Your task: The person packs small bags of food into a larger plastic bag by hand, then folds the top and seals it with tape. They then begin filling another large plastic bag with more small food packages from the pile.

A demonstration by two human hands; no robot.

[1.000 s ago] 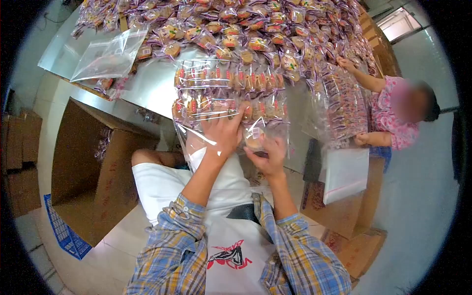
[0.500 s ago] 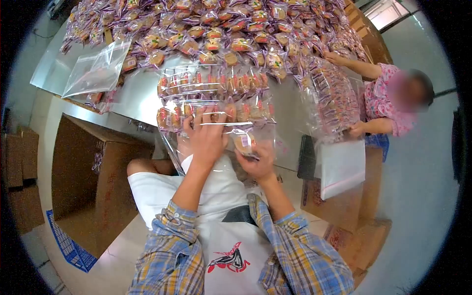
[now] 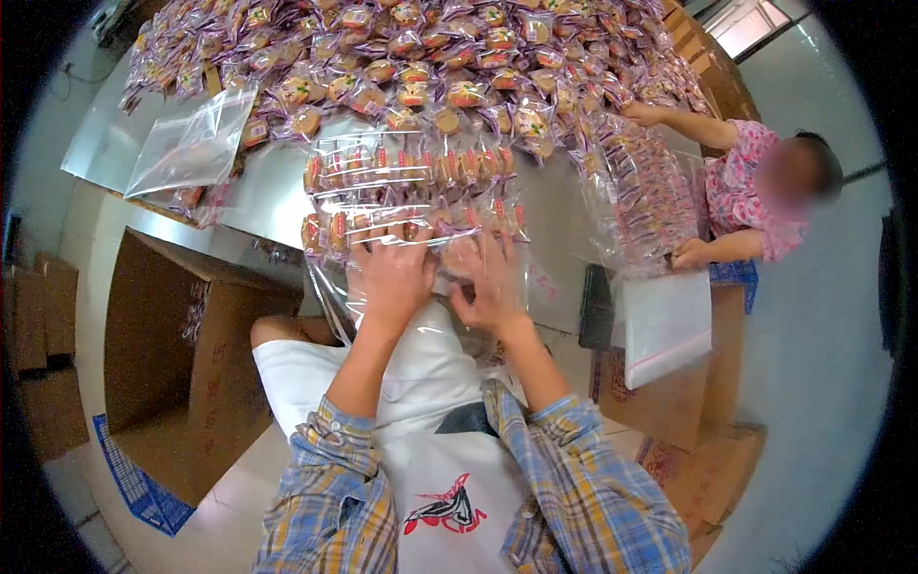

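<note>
A clear plastic bag holds two rows of wrapped round pastries, a back row and a front row. My left hand is at the front row, its fingers stretched out against the packets. Beside it, my right hand has its fingers extended and its thumb apart. One wrapped pastry lies flatter than the others between my hands, touching the right fingers. Glossy film partly blurs the fingertips.
A large pile of wrapped pastries covers the back of the metal table. Empty clear bags lie left, more bags right. A co-worker holds a filled bag. Cardboard boxes stand below.
My right hand has moved up and its fingers have straightened from around the loose pastry. That pastry has shifted up and left toward the front row. My left hand has moved slightly down.
</note>
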